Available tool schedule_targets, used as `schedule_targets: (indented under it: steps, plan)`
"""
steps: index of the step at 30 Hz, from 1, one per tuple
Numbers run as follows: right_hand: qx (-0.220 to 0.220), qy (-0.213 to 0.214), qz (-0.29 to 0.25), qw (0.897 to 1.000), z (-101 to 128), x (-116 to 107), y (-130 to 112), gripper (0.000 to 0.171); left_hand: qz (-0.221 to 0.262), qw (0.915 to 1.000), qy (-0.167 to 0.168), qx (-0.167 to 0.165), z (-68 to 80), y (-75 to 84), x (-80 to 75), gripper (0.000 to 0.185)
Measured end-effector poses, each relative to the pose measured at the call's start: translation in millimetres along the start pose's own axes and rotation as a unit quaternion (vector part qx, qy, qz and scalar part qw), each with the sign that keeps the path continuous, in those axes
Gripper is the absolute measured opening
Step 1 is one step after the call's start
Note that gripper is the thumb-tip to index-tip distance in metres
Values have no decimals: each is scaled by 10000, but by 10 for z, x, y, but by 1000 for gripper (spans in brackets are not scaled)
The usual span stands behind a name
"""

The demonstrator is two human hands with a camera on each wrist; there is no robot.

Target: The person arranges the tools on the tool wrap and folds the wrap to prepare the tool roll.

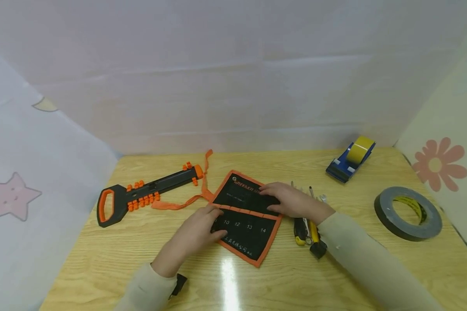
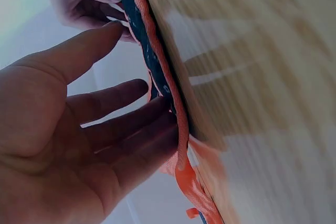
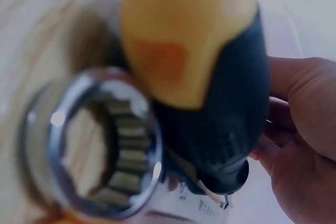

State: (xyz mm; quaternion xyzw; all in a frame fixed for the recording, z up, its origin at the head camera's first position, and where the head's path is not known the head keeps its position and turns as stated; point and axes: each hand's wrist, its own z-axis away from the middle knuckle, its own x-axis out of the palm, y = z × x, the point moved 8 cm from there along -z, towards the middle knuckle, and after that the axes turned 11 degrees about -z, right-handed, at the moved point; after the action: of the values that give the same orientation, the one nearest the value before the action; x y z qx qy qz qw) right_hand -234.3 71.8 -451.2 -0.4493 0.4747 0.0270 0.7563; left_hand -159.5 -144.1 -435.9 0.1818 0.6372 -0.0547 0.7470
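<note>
Wooden table [image 1: 101,255] is bearing a black pouch [image 1: 249,224] at its middle, opened flat. Both hands are lying spread on it: left hand [image 1: 196,235] pressing the near edge, right hand [image 1: 292,201] flattening the far flap, tools [image 1: 309,229] waiting beside.

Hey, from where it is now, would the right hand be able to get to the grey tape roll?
Probably yes. The right hand rests on the black tool pouch, holding nothing, and the grey tape roll lies on its side of the table with bare wood between them.
</note>
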Motion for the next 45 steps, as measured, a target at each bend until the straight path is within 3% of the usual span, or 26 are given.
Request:
schedule_targets:
  steps: [19, 32, 45]
  plan:
    - [-167, 136, 74, 9997, 100, 36, 13, 44, 51, 9997, -252, 2, 11, 8, 55, 67]
    - [-222, 300, 179, 9991, 224, 59, -7, 46, -315, 9971, -669, 149, -105, -25, 91, 81]
    - [-212, 433, 284, 9984, 306, 122, -33, 48, -619, 9941, -783, 432, -199, -22, 73, 88]
